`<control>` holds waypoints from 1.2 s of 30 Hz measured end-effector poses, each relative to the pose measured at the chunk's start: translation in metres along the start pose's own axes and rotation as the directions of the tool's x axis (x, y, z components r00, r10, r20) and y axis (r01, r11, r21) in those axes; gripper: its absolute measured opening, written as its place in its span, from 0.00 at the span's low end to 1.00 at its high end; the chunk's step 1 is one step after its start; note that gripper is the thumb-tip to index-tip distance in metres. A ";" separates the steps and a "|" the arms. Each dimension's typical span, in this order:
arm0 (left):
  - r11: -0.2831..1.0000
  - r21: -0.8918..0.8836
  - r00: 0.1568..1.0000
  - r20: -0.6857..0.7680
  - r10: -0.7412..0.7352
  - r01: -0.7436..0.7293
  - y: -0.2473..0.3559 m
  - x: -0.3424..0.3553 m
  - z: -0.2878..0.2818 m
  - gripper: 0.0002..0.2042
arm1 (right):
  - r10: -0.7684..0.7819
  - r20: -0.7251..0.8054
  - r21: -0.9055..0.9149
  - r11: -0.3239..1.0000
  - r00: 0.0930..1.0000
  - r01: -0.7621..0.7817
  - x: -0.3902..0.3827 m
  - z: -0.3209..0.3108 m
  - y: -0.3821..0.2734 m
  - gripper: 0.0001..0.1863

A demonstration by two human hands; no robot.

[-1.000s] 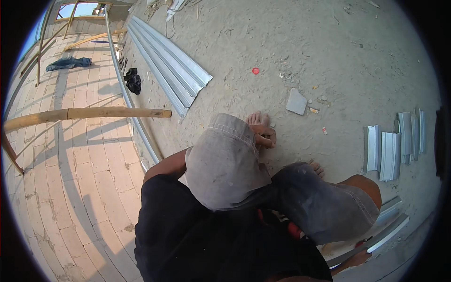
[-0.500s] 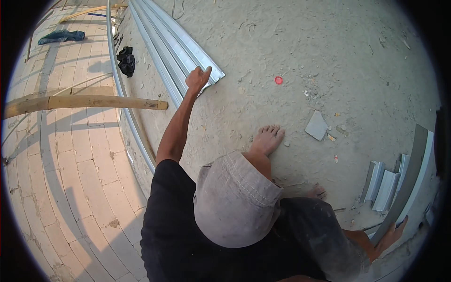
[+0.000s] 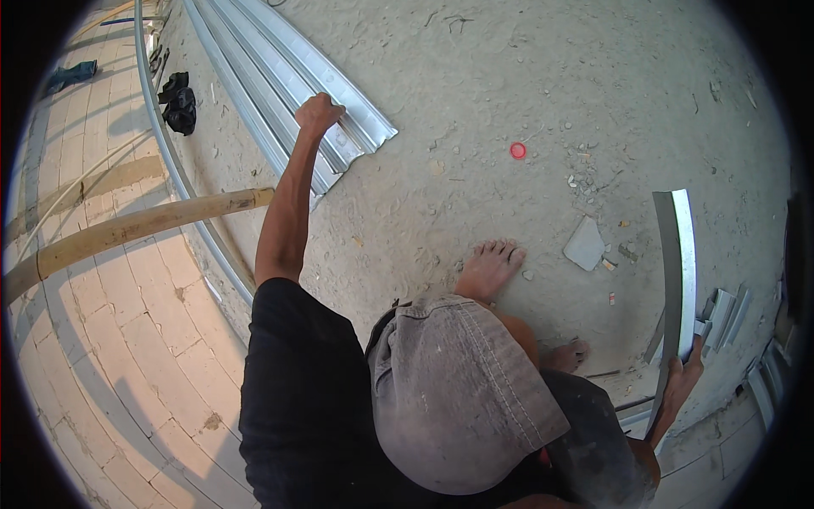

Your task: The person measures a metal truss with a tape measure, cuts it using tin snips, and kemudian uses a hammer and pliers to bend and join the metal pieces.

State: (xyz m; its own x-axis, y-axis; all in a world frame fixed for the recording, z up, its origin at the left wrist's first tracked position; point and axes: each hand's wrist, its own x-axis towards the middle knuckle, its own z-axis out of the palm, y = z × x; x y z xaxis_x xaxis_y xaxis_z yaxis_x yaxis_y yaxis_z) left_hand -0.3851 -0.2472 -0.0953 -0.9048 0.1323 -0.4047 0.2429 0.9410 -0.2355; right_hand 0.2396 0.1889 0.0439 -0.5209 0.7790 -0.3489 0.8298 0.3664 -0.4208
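Several long silvery metal channels (image 3: 263,85) lie side by side on the ground at the upper left, their near ends uneven. My left arm reaches out to them, and my left hand (image 3: 320,114) is closed at one of their ridges; the fingertips are partly hidden. On the right, a metal channel (image 3: 681,280) is held up, tilted away from the ground, with one grey face and one bright face. My right hand (image 3: 683,373) wraps around its lower part. The lower end of this channel is hidden by my arm.
Shorter metal pieces (image 3: 722,316) lie behind my right hand. A bamboo pole (image 3: 170,222) juts in from the left across a curved metal edge (image 3: 174,170). A broken tile piece (image 3: 585,244), a red ring (image 3: 518,151) and a black bundle (image 3: 178,106) lie on the ground.
My left hand has moved left along the stacked channels and its fingers have curled in. My right hand has brought the held channel inward and more upright. The view has shifted right.
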 end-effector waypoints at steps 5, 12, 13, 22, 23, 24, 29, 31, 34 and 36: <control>0.995 -0.102 1.000 -0.030 0.004 -0.007 -0.006 -0.004 0.002 0.18 | 0.101 0.083 0.089 0.990 0.991 -0.109 -0.014 0.014 -0.023 0.30; 0.827 -0.557 0.991 -0.132 0.004 -0.078 0.031 -0.021 0.005 0.19 | 0.161 0.132 0.072 0.983 0.978 -0.171 -0.016 0.037 -0.034 0.25; 0.821 -0.564 0.992 -0.122 0.020 -0.086 0.052 -0.029 0.006 0.19 | 0.176 0.122 0.059 0.981 0.977 -0.184 -0.013 0.040 -0.034 0.25; 0.725 -0.544 0.906 -0.291 0.308 -0.422 0.242 -0.163 -0.005 0.20 | 0.107 0.187 0.061 0.991 0.977 -0.120 0.048 0.049 -0.046 0.23; 0.754 -0.525 0.916 -0.294 0.274 -0.395 0.231 -0.180 0.000 0.20 | 0.009 0.215 0.081 0.996 0.977 -0.028 0.065 0.064 -0.051 0.24; 0.720 -0.543 0.902 -0.278 0.332 -0.432 0.254 -0.190 0.009 0.20 | 0.010 0.186 0.046 0.999 0.983 -0.019 0.063 0.054 -0.046 0.25; 0.664 -0.504 0.833 -0.287 0.474 -0.552 0.298 -0.219 0.040 0.24 | 0.068 0.064 0.110 0.991 0.996 -0.075 0.062 0.054 -0.005 0.32; 0.605 -0.470 0.763 -0.319 0.561 -0.642 0.287 -0.219 0.022 0.27 | 0.133 0.078 0.095 0.986 0.988 -0.140 0.058 0.056 0.007 0.35; 0.524 -0.183 0.555 -0.271 0.786 -0.832 0.287 -0.206 0.005 0.25 | 0.170 0.011 0.154 0.973 0.985 -0.169 0.045 0.065 0.039 0.35; 0.414 0.069 0.386 -0.248 0.889 -0.908 0.287 -0.192 0.002 0.48 | 0.158 -0.033 0.196 0.969 0.987 -0.149 0.040 0.073 0.062 0.35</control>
State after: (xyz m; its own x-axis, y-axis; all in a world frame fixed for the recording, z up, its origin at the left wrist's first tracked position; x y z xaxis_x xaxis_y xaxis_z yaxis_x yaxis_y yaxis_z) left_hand -0.1406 -0.0036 -0.0871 -0.2202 0.9644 -0.1466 0.9461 0.2478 0.2085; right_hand 0.2557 0.2056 -0.0577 -0.3763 0.8436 -0.3830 0.8427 0.1399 -0.5199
